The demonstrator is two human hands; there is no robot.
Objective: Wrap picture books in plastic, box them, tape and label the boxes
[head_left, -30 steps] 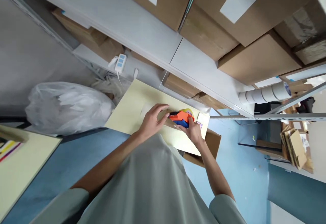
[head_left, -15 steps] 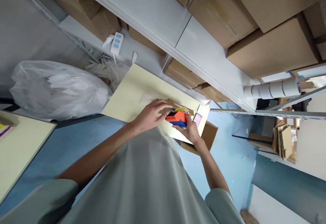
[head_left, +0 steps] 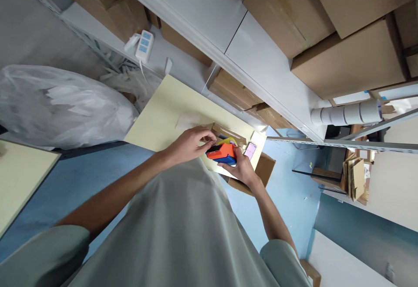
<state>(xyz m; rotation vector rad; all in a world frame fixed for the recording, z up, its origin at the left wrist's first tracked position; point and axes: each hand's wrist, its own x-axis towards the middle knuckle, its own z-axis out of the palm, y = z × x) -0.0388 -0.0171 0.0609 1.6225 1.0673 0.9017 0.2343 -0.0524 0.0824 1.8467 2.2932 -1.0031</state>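
My right hand (head_left: 242,166) is wrapped round the back of an orange and blue tape dispenser (head_left: 225,151) with a black front part and a yellow ring at its top. At the dispenser's black end is my left hand (head_left: 192,143), its fingers bent and the thumb and fingertips brought together. What lies between those fingertips, if anything, is too small to tell. Just behind the dispenser, a narrow brown cardboard box (head_left: 230,133) lies on the cream tabletop (head_left: 163,113). A phone (head_left: 250,151) with a lit screen is beside my right hand.
An open carton (head_left: 266,169) stands below the table's right end. Grey shelving (head_left: 261,56) with cardboard boxes (head_left: 349,65) and several tape rolls (head_left: 346,113) runs along the far side. A power strip (head_left: 144,47) and a full plastic bag (head_left: 65,108) are at left.
My left hand's fingers have gone from stretched out to curled in at the dispenser's black end. The dispenser, still in my right hand, is tilted slightly differently. The camera view has shifted a little.
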